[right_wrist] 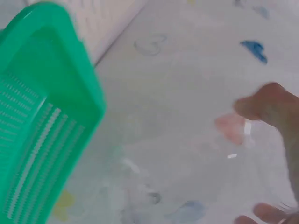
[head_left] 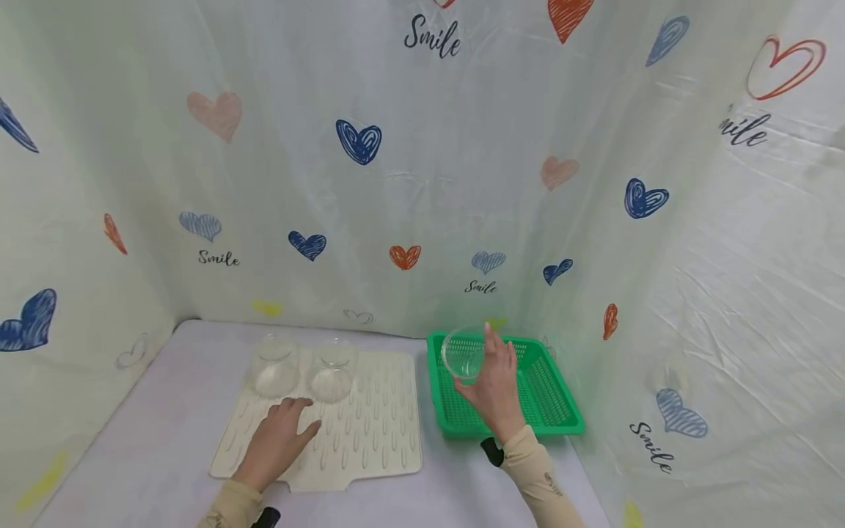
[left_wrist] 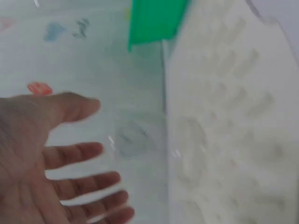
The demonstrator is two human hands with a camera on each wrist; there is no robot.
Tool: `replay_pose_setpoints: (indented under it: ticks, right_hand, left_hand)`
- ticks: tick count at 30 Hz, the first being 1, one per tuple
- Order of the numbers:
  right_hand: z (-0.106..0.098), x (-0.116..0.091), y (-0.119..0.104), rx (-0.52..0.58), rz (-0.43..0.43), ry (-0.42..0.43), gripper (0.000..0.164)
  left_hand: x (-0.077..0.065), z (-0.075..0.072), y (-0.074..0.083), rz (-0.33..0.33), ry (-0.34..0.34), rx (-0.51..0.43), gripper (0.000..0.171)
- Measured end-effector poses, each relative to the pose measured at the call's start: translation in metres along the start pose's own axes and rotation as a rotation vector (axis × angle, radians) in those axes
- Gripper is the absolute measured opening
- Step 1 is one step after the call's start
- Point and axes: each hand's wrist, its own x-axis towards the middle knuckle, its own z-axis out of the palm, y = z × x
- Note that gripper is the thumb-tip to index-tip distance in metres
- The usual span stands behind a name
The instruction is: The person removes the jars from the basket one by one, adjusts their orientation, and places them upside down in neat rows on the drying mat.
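My right hand (head_left: 494, 385) grips a clear bowl (head_left: 462, 356) by its side, with the thumb low and the fingers up along the rim. Bowl and hand are over the green basket (head_left: 554, 389), and the bowl's round mouth is tilted. In the right wrist view only faint glints show the see-through bowl near the thumb (right_wrist: 261, 105). Two more clear bowls (head_left: 273, 370) stand side by side on the far left of the cream drying mat (head_left: 376, 433). My left hand (head_left: 280, 440) is over the mat just in front of them, fingers spread and holding nothing.
A pale cloth covers the table (head_left: 158, 411). The green basket stands right of the mat, its slotted floor in view. A curtain (head_left: 422, 191) printed with hearts hangs close behind the table and along both sides.
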Motion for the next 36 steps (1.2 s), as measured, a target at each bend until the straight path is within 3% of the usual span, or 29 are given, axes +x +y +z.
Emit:
replay_pose_setpoints:
  ticks: [6,10,15,22,26,31,33,36]
  right_hand:
    - [0.001,0.007,-0.039,-0.129,-0.205,-0.129,0.123]
    - [0.003,0.004,-0.062,-0.141,-0.303,-0.220,0.124]
    - [0.002,-0.004,-0.087,-0.168,-0.410,-0.309,0.129]
    - [0.001,-0.013,-0.103,-0.182,-0.464,-0.378,0.127]
    - [0.002,-0.014,-0.103,-0.129,-0.463,-0.380,0.124]
    - [-0.002,-0.010,-0.094,0.084,-0.386,-0.316,0.117]
    - [-0.006,-0.007,-0.088,0.247,-0.279,-0.295,0.116]
    - [-0.011,-0.002,-0.079,0.529,-0.010,-0.290,0.105]
  left_hand:
    - [0.019,0.003,0.059,0.173,-0.015,-0.268,0.082]
    - [0.025,0.009,0.084,0.236,-0.073,-0.393,0.091]
    - [0.024,0.013,0.095,0.248,-0.125,-0.446,0.095]
    - [0.020,0.014,0.091,0.281,-0.120,-0.465,0.099]
    - [0.019,0.014,0.085,0.273,-0.097,-0.469,0.097]
    - [0.019,0.010,0.075,0.240,-0.061,-0.498,0.098]
    - [0.019,0.008,0.071,0.220,-0.045,-0.512,0.097]
    - [0.019,0.003,0.066,0.207,-0.022,-0.546,0.097]
